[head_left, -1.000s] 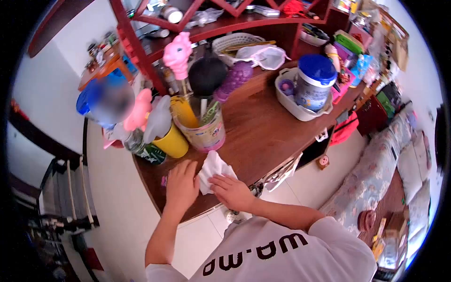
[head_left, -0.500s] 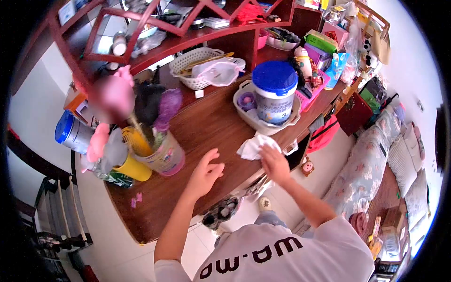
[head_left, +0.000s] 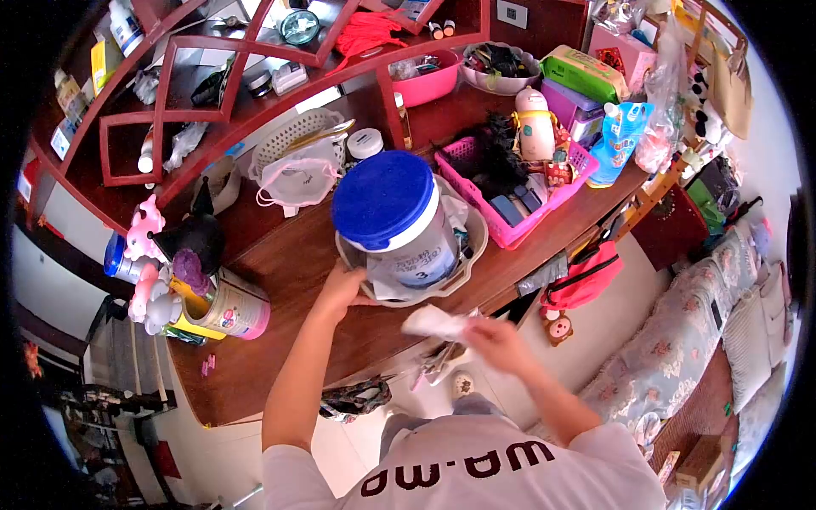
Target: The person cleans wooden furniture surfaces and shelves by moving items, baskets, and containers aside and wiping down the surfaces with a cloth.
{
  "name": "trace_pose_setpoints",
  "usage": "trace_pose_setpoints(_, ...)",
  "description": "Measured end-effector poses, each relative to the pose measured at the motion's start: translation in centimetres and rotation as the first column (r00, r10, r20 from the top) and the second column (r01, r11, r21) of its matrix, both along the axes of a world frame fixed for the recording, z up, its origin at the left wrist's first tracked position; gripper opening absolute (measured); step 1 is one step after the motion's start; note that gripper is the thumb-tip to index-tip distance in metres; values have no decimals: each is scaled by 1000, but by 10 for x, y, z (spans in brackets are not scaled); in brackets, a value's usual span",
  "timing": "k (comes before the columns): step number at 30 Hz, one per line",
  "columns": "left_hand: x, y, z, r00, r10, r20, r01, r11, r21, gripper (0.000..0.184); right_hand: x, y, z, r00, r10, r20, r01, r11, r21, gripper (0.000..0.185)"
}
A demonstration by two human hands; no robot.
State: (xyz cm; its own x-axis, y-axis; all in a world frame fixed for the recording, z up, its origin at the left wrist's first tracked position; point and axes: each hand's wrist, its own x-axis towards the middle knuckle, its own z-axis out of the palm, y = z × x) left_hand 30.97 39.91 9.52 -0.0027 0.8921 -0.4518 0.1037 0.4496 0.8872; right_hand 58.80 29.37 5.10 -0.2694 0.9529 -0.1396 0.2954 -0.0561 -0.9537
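Observation:
My left hand [head_left: 342, 291] is at the left side of a pale plastic basin [head_left: 463, 285], its fingers closed around the rim. In the basin stands a large tub with a blue lid [head_left: 384, 197], along with small items partly hidden behind it. My right hand [head_left: 501, 344], blurred by motion, grips a crumpled white cloth or tissue [head_left: 432, 323] just off the table's front edge. The cloth is apart from the basin.
A pink basket [head_left: 510, 225] full of items stands right of the basin. Left are a pen bucket [head_left: 242, 310] and plush-like toys. Behind are a white perforated basket [head_left: 289, 140] and a red lattice shelf [head_left: 276, 106]. A red bag [head_left: 582, 276] hangs beside the table.
My left hand has gone from hovering over the table to holding the basin. The basin and tub have shifted left, away from the pink basket. My right hand has lifted the cloth off the table.

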Motion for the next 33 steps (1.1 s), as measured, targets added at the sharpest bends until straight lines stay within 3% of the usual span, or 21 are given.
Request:
trace_pose_setpoints(3, -9, -29, 10, 999, 51, -15, -51, 999, 0, 52, 57, 9, 11, 937, -337, -98, 340, 940, 19, 22)
trace_pose_setpoints(5, -29, -54, 9, 990, 97, -103, -98, 995, 1, 52, 59, 13, 40, 876, -420, -237, 459, 878, 139, 20)
trace_pose_setpoints(6, -36, -69, 11, 989, 104, -105, -105, 995, 3, 52, 54, 17, 45, 897, -416, -152, 442, 859, 258, 19)
trace_pose_setpoints(9, -58, -121, 13, 976, 194, -103, -192, 981, 25, 48, 26, 40, 6, 919, -365, 151, 180, 726, 664, 24)
trace_pose_setpoints(11, -75, -155, 6, 945, 265, -195, -279, 959, -48, 44, -2, 57, 7, 790, -341, 509, -209, 631, 747, 32)
trace_pose_setpoints(12, -81, -173, 5, 940, 279, -197, -293, 955, -48, 44, -15, 65, -20, 754, -313, 578, -265, 660, 703, 38)
trace_pose_setpoints(14, -92, -207, 4, 934, 310, -177, -330, 940, -93, 44, -55, 70, -32, 759, -270, 592, -311, 648, 695, 40)
trace_pose_setpoints(15, -97, -228, -4, 925, 362, -112, -358, 932, 57, 47, -79, 70, -36, 756, -238, 610, -348, 643, 682, 42)
trace_pose_setpoints(17, -103, -266, -7, 903, 421, -81, -404, 899, 168, 50, -126, 70, -48, 845, 94, 526, -472, 595, 651, 46)
trace_pose_setpoints(19, -109, -292, 4, 874, 477, -94, -463, 875, 143, 48, -176, 71, -60, 685, -77, 724, -671, 321, 668, 46)
trace_pose_setpoints(20, -114, -303, 7, 848, 519, -110, -507, 853, 121, 46, -190, 74, -55, 719, -39, 694, -664, 257, 703, 41)
trace_pose_setpoints(21, -120, -313, 8, 842, 528, -108, -517, 848, 119, 46, -202, 74, -47, 798, 102, 595, -588, 348, 730, 36)
trace_pose_setpoints(23, -131, -331, 8, 772, 634, -39, -635, 772, -25, 40, -198, 99, -40, 790, 190, 583, -613, 267, 743, 31)
trace_pose_setpoints(24, -128, -336, 3, 768, 634, -92, -633, 773, 39, 32, -190, 117, -45, 849, 164, 501, -527, 313, 790, 26)
trace_pose_setpoints(25, -127, -341, 1, 758, 646, -89, -645, 763, 43, 32, -177, 140, -47, 730, 23, 683, -615, 460, 641, 25)
trace_pose_setpoints(26, -127, -347, -2, 745, 656, -117, -657, 753, 34, 32, -152, 166, -53, 744, -81, 663, -525, 543, 655, 26)
trace_pose_setpoints(27, -127, -352, -5, 730, 668, -143, -672, 740, 26, 31, -120, 192, -64, 770, -253, 586, -433, 466, 771, 29)
trace_pose_setpoints(28, -128, -356, -8, 728, 674, -128, -676, 736, 32, 32, -102, 191, -38, 650, -463, 602, -270, 600, 753, 36)
trace_pose_setpoints(29, -126, -359, -8, 715, 688, -124, -690, 723, 31, 32, -87, 220, -66, 561, -623, 545, -87, 610, 787, 45)
trace_pose_setpoints(31, -121, -359, -6, 689, 725, -2, -724, 688, 38, 34, -104, 228, -58, 585, -610, 535, -11, 653, 757, 53)
trace_pose_setpoints(33, -122, -363, -6, 674, 738, -6, -737, 673, 61, 37, -151, 226, -51, 402, -601, 691, 107, 781, 616, 55)
